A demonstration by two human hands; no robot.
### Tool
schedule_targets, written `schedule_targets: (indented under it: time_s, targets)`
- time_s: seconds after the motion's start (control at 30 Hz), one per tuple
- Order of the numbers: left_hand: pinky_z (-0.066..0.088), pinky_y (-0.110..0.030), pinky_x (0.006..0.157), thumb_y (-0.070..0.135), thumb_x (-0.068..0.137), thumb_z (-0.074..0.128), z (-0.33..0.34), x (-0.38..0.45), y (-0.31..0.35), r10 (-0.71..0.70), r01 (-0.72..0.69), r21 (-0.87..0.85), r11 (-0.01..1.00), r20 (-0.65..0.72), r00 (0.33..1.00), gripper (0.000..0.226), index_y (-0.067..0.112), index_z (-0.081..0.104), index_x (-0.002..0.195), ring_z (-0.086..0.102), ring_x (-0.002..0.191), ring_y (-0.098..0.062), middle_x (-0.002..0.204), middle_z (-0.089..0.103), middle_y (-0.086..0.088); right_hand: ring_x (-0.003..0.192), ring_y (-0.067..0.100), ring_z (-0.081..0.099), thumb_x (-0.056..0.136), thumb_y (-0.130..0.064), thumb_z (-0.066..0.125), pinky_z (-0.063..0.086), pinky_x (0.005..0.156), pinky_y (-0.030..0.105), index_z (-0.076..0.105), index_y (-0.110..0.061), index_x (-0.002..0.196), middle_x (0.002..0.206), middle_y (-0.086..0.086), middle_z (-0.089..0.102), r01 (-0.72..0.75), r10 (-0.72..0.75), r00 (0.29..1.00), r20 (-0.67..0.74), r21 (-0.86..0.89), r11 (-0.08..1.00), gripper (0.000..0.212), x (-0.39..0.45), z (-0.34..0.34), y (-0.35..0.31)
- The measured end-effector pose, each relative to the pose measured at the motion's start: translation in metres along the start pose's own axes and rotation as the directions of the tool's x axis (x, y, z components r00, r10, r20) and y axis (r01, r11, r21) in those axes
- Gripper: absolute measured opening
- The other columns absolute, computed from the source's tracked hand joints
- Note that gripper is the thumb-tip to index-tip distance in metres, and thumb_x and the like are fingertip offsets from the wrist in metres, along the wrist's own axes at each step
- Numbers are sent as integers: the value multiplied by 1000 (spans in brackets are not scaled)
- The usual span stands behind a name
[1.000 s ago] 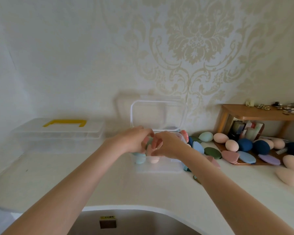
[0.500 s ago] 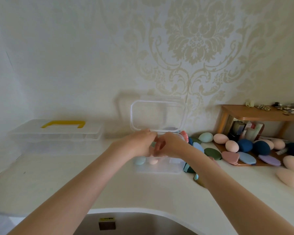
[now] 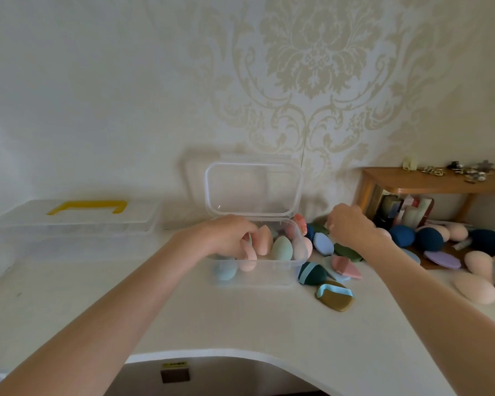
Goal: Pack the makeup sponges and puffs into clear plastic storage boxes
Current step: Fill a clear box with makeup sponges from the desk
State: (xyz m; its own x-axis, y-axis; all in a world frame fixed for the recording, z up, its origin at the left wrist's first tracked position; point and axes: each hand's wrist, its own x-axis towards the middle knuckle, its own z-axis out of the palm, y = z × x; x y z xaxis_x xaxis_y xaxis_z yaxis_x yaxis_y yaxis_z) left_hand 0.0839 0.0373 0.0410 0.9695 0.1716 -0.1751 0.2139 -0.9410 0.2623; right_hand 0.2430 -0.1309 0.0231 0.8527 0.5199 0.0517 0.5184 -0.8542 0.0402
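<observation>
Head view, single frame. Left hand (image 3: 229, 238) reaches into the open clear box (image 3: 272, 277) from its left end, fingers curled down among the sponges; fingertips touch a peach sponge (image 3: 263, 240) standing upright, but whether they grip it cannot be told. Right hand (image 3: 350, 224) hovers over the loose pile just right of the box, fingers bunched downward; whether anything is pinched between them is hidden by the back of the hand.

Box contents: peach sponge, a mint-green egg sponge (image 3: 282, 248) beside it, a pale pink one further right against the box wall, a light blue sponge (image 3: 225, 271) and another peach one low at the near-left corner. Box lid (image 3: 253, 190) stands upright, hinged at the far side, close to the wall.

Right of the box on the white counter (image 3: 212, 318): a dark green puff with a blue strap (image 3: 312, 274), an olive puff with a blue strap (image 3: 335, 298) nearer the camera, a pink wedge (image 3: 346, 267), a light blue puff (image 3: 323, 243). Further right: navy, lilac and peach sponges around and under a small wooden shelf (image 3: 437, 181).

Far left: a second clear box with a yellow handle (image 3: 89, 207), lid closed, well apart from both hands.
</observation>
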Motion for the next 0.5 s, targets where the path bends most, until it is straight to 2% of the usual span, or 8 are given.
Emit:
schedule_targets:
  time_s: [0.1, 0.17, 0.23, 0.33, 0.4, 0.47, 0.5]
  targets:
    - [44, -29, 80, 14, 82, 61, -3, -3, -3, -11, 11, -4, 1000, -21, 1000, 33, 18, 59, 115, 53, 88, -16, 87, 50, 10, 124, 29, 35, 95, -12, 41, 36, 102, 41, 52, -10, 124, 133, 8, 44, 13, -8, 1000, 26, -202, 979, 31, 2, 8, 5]
    - [45, -30, 88, 17, 85, 60, -5, -6, -5, -21, 20, -6, 1000, -23, 1000, 33, 17, 58, 117, 57, 98, -19, 100, 55, 3, 125, 28, 33, 94, -15, 45, 35, 104, 43, 54, -17, 125, 135, 6, 43, 45, -37, 999, 32, -312, 949, 32, 6, 15, 6]
    - [45, -29, 91, 20, 87, 59, -7, -8, -7, -31, 31, -6, 1000, -24, 999, 32, 16, 57, 119, 58, 107, -19, 112, 60, -1, 126, 28, 31, 94, -17, 46, 33, 103, 43, 55, -20, 124, 136, 4, 42, 53, -47, 999, 26, -342, 938, 32, 8, 17, 6]
    - [45, -28, 91, 21, 88, 59, -8, -9, -7, -49, 49, 9, 999, -30, 998, 32, 17, 57, 119, 57, 110, -18, 118, 60, 0, 128, 29, 30, 94, -18, 44, 33, 102, 41, 48, -22, 130, 136, 6, 41, 47, -66, 996, -53, -296, 954, 36, 7, 13, 5]
    - [46, -30, 92, 19, 87, 60, -8, -7, -5, -50, 51, 19, 998, -43, 998, 31, 17, 58, 118, 57, 109, -19, 117, 60, 0, 126, 31, 31, 94, -19, 43, 33, 101, 39, 50, -22, 127, 133, 11, 42, -12, -28, 986, -164, -239, 971, 34, 3, 1, 4]
    - [47, -32, 92, 20, 86, 61, -9, -6, -2, -57, 59, 25, 998, -50, 997, 30, 18, 59, 116, 58, 108, -20, 114, 59, 0, 120, 32, 38, 93, -21, 47, 38, 94, 37, 56, -18, 115, 124, 14, 49, -55, 31, 962, -273, -84, 995, 25, -3, -16, 1]
    - [47, -32, 92, 19, 86, 61, -10, -6, -2, -65, 66, 23, 998, -54, 996, 29, 19, 59, 115, 58, 107, -20, 114, 59, 0, 114, 31, 44, 90, -23, 52, 41, 86, 37, 57, -16, 107, 115, 13, 53, -44, 60, 953, -296, 58, 997, 19, -6, -25, -2]
